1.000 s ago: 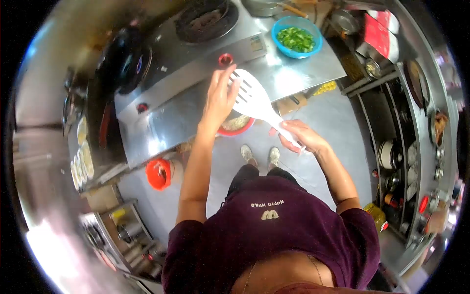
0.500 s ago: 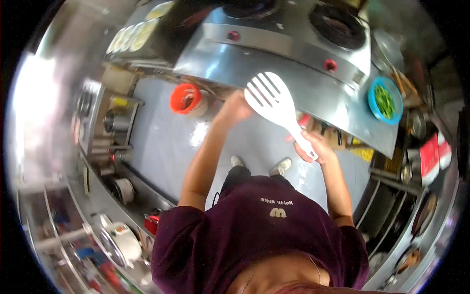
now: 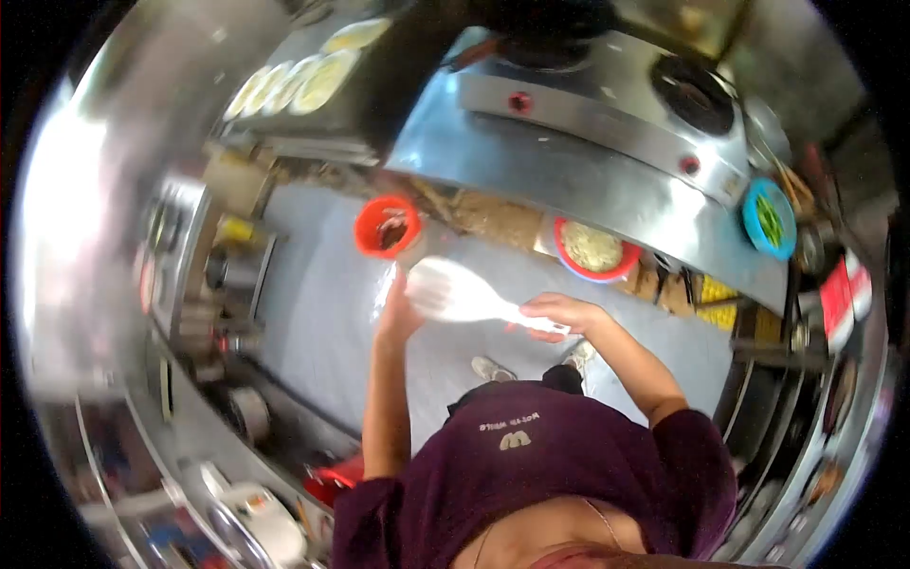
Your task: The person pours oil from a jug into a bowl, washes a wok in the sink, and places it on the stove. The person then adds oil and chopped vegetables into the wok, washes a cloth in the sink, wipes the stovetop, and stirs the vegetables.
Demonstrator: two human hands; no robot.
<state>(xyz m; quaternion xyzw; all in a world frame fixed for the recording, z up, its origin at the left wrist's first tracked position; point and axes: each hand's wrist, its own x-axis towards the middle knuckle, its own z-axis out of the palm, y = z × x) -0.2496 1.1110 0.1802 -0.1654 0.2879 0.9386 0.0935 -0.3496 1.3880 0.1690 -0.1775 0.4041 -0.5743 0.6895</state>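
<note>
A white slotted spatula [image 3: 453, 290], slightly blurred, is held level in front of my body above the floor. My right hand [image 3: 561, 313] is closed round its handle, whose end shows past the fingers. At the other end my left hand [image 3: 399, 305] grips the outer edge of the slotted head; part of its fingers is hidden behind it. Just beyond the left hand stands an orange-red bucket [image 3: 387, 227] with something dark and pinkish inside. Farther off, a red basin [image 3: 597, 249] of pale shredded food sits below the counter edge.
A steel counter [image 3: 569, 171] with a gas stove [image 3: 607, 104] runs across the front. On its right end stands a blue bowl [image 3: 769, 218] of green vegetables. Several pale plates [image 3: 327, 81] lie at the back left. Shelves and a white cooker [image 3: 270, 522] line the left side.
Both hands have brought the spatula down and nearer my body, turning it from a steep slant to nearly level. My view has shifted, and the red basin now shows more fully.
</note>
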